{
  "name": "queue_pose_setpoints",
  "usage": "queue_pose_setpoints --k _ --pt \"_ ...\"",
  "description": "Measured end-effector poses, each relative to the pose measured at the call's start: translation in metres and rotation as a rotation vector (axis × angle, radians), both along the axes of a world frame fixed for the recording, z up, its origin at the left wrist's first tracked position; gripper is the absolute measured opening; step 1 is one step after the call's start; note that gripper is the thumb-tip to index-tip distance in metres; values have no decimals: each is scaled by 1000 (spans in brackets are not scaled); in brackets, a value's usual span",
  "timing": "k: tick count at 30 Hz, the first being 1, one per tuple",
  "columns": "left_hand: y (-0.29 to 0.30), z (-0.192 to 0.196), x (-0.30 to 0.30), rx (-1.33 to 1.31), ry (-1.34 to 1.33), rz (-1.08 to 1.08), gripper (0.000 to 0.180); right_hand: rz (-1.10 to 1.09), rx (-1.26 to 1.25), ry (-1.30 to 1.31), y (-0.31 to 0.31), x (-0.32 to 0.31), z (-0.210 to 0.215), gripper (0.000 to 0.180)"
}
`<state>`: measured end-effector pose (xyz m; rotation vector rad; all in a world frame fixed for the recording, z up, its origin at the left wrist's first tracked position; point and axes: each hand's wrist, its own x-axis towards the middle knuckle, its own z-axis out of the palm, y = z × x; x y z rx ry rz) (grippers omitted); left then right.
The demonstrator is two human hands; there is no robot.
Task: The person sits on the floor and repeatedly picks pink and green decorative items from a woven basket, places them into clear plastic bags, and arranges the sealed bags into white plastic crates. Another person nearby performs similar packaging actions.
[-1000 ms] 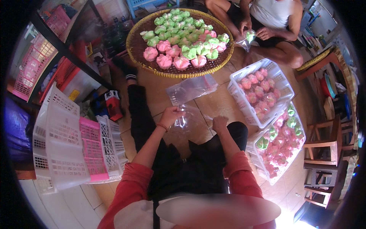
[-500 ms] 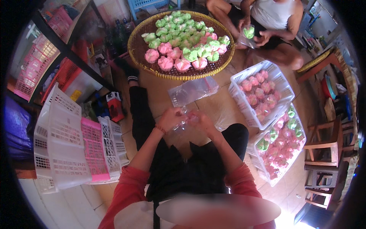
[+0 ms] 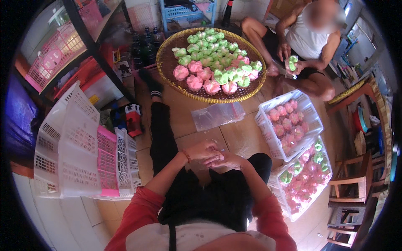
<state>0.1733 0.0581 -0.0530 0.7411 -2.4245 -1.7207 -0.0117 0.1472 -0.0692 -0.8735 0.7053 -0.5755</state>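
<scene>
The round, shallow tray of brown woven mesh with a yellow braided rim contains green flower-shaped pieces at the far side and pink flower-shaped pieces mainly at the near side; their tops are matte and split into petals. The white perforated plastic crate, to the right, contains pink-topped pieces set close together. A second white plastic crate, adjoining it on the near side, contains a mixed pink and green load with a glossy, film-like surface. White and pink lattice-walled crates stand nested at the left. The flat stack of clear, smooth, rectangular plastic bags lies on the brown tiled floor, between the tray and the hands, just beyond the grip and apart from it. The left hand and the right hand meet, fingers bent and touching; whether film is pinched between them cannot be told. A seated co-worker's hand supports a green-topped piece.
</scene>
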Motion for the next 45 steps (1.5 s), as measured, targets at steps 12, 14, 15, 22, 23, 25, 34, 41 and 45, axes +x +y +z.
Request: queue_pose_setpoints --k 12,14,15,22,23,25,34,41,45 --pt "-20 -35 17 303 518 614 56 -219 -364 508 -13 15 35 58" --pt "-18 -39 24 589 597 869 61 -339 -511 598 -19 26 47 60" --pt "-12 -41 28 870 632 917 63 -311 -553 635 -25 34 53 61" --pt "-9 -65 30 1282 895 914 56 -118 -998 1137 -38 95 74 59" --pt "-10 -70 32 1283 967 961 52 -155 -1063 1084 -41 100 75 57" --pt "-15 -78 43 1310 1076 1037 45 -102 -1146 1043 -48 101 75 51" --pt "-18 -91 101 1414 1240 1143 33 -556 -1048 1452 -227 -30 40 99" --pt "3 -110 102 1418 1225 1045 39 50 -1098 1762 -317 -76 17 105" --pt "-6 -103 100 1395 1086 964 43 37 -1060 1590 -324 -77 38 95"
